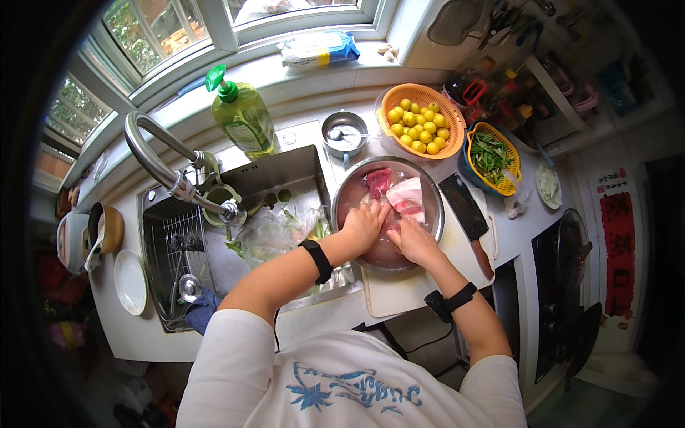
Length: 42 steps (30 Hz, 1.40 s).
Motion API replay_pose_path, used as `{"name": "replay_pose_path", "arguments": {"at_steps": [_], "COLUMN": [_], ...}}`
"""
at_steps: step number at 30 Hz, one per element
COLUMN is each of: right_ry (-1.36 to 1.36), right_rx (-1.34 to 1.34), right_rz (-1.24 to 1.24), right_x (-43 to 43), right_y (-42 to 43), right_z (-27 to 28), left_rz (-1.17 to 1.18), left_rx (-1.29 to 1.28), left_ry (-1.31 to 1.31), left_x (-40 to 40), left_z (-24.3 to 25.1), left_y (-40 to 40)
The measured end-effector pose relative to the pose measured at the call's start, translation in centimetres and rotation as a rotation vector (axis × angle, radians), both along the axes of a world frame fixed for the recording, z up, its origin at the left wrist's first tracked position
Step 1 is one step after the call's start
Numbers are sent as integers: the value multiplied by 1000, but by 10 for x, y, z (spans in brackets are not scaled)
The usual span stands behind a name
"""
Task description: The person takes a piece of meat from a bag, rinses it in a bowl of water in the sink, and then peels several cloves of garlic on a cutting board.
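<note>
A stainless steel bowl (342,184) holds cloudy pinkish water and several pieces of raw meat. My left hand (366,222) reaches into it, fingertips in the water just below a dark red piece of meat (378,182). From the other side, my right hand (415,241) dips in, fingers bent near a small reddish bit of meat. A pale slab of fatty pork (406,197) lies above my right hand, partly out of the water. The water and my own fingers hide what either hand grips. Under the bowl's right part is a white cutting board (388,297).
A cleaver (463,206) lies right of the bowl. Behind stand a small pot (342,128), an orange basket (455,115) of yellow fruit and a yellow basket (512,171) of cut green vegetables. Left are the sink (291,174) with plastic film, a curved faucet (160,166) and a soap bottle (246,120).
</note>
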State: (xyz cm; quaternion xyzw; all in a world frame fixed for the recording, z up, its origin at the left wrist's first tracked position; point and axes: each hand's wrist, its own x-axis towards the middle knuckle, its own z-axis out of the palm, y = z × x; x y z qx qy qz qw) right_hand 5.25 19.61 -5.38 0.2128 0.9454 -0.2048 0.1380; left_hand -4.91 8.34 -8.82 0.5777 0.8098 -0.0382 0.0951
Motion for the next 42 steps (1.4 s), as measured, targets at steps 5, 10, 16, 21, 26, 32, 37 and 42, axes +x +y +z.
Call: {"name": "replay_pose_path", "arguments": {"at_steps": [5, 10, 16, 21, 26, 32, 37, 42], "right_ry": [93, 82, 5, 68, 185, 178, 80, 210], "right_rx": [57, 141, -187, -299, -683, -1080, -842, -393], "right_rz": [99, 128, -58, -199, -282, -413, -413, -196], "right_x": [7, 1, -5, -5, -2, -5, -14, -10], "right_y": [5, -3, 9, 19, 17, 16, 13, 17], "right_z": [-21, -30, -18, -18, -1, 8, 3, -17], "left_rz": [12, 37, 129, 306, 540, 767, 675, 266], "left_rx": [168, 117, 134, 189, 262, 180, 250, 466], "left_ry": [136, 41, -283, -865, -1180, -1525, -1531, -1009], "left_x": [1, 3, -8, -31, -32, -33, -33, -34], "left_z": [-1, 4, 8, 8, 27, 36, 15, 1], "left_y": [-1, 8, 3, -4, -6, 2, 5, 8]}}
